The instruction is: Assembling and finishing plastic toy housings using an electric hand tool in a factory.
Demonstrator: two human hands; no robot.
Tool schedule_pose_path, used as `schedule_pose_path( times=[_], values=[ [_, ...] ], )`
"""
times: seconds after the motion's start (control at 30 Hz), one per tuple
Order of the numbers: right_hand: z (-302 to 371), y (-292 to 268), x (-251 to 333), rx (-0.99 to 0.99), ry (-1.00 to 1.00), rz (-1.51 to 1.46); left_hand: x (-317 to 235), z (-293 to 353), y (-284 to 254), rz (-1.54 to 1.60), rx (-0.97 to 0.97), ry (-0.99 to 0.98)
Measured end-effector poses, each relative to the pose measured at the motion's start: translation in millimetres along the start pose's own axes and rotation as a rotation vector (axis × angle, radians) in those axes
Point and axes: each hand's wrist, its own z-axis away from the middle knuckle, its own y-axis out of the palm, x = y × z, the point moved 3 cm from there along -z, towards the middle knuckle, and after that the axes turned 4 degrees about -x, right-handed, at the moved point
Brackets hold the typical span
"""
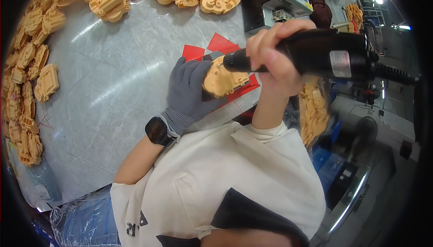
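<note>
The tan, box-like housing [217,83] looks like matt moulded plastic, its surface uneven; the black cylindrical power screwdriver [313,50] is smooth, faintly shiny plastic. Soft grey cloth glove [184,89], ribbed cuff; glossy grey marbled tabletop [112,62]; matt white cloth shirt [252,165].

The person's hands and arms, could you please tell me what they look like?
The left hand wears a grey glove with a ribbed cuff, and a black watch sits at that wrist. The right hand is bare. Both off-white sleeves are short.
</note>
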Motion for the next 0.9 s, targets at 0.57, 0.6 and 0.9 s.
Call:
schedule_pose_path(
  times=[0.57,0.6,0.9],
  values=[
    [-3,9,-11,-0.048,-0.044,0.104,-5,-16,-3,0.077,0.06,0.001],
    [0,12,-12,-0.144,-0.001,0.071,-8,-12,0,0.052,0.062,-0.043],
    [35,-109,47,-0.78,-0.29,-0.167,-8,3,6,0.304,-0.01,-0.385]
  ],
)
